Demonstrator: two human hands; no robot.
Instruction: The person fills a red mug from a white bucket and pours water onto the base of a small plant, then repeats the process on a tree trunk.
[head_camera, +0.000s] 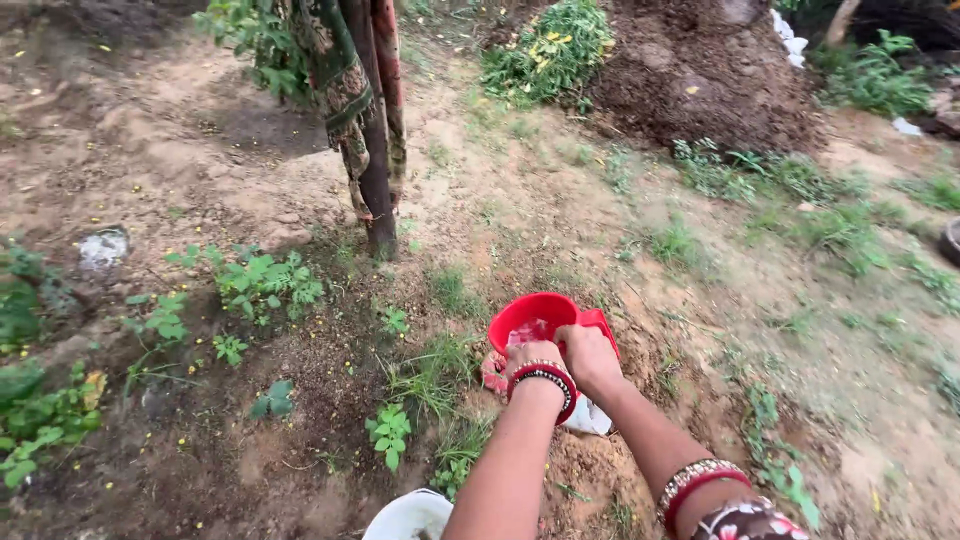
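Head view, outdoors, bare sandy soil with weeds.

Left hand (533, 358): reaches down into the red mug (540, 318). Fingers are hidden inside it, so I cannot tell whether they are spread, curled or pinching. Red and beaded bangles (545, 378) sit on the wrist.

Right hand (588, 357): closed around the mug's rim and handle side, fingers wrapped, holding it. Bangles (695, 482) also on this forearm.

Mug: sits low to the ground directly under both hands, tilted towards the person, mouth open. Something pale pinkish shows inside; its kind is unclear.

Beneath the hands, touching the mug's near side: a white cloth or bag (590, 417), partly hidden by the right wrist. A reddish patterned piece (493, 374) lies just left of the left wrist.

Near the left elbow, at the bottom edge: the rim of a white bowl (408, 517), cut off by the frame.

Beyond the hands, up and to the left: a thin trunk (374, 150) wrapped in patterned cloth. Farther off, beyond and to the right: a mound (700, 75) of dark soil. Small green plants (265, 280) grow left of the hands.
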